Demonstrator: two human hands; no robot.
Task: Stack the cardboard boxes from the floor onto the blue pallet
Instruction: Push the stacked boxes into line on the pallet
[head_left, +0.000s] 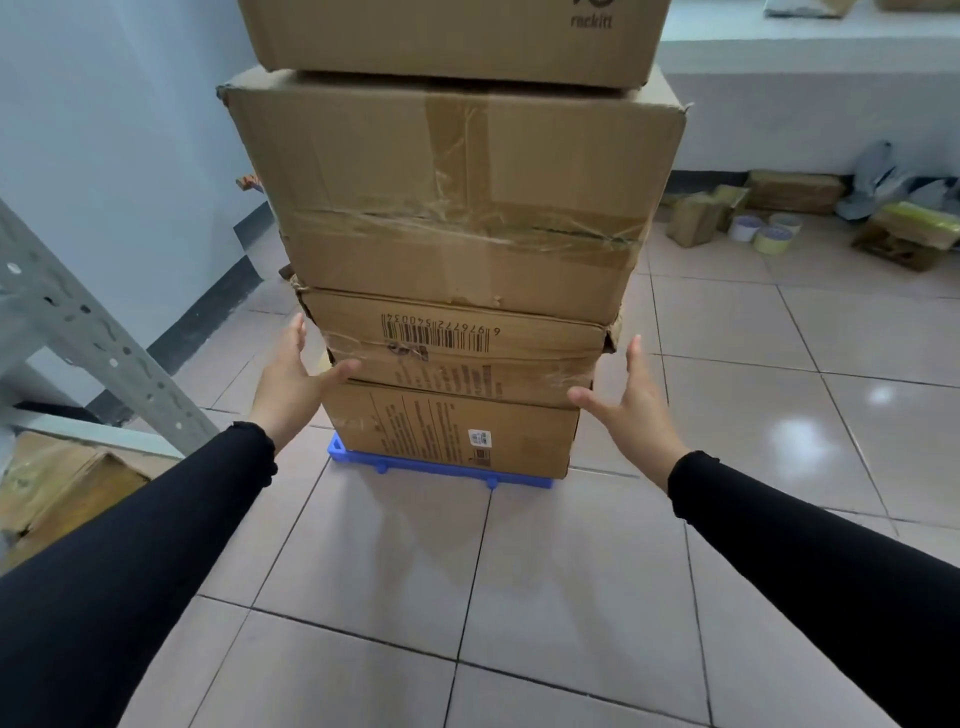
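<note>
A tall stack of cardboard boxes stands on the blue pallet (415, 466). The bottom box (457, 434) bears a small white label. On it lies a flatter box with a barcode (457, 353), then a large taped box (457, 197), and a top box (452, 36) printed "rackitt", cut off by the frame. My left hand (293, 379) is open beside the stack's left side, its thumb touching the barcode box's lower corner. My right hand (631, 405) is open at the right side, fingers spread, thumb near the box's corner.
A grey metal shelf frame (78, 332) slants at the left, with a flattened cardboard box (62, 488) under it. At the far right wall lie small parcels (696, 218), tape rolls (763, 231) and bags (883, 182). Tiled floor surrounds the pallet.
</note>
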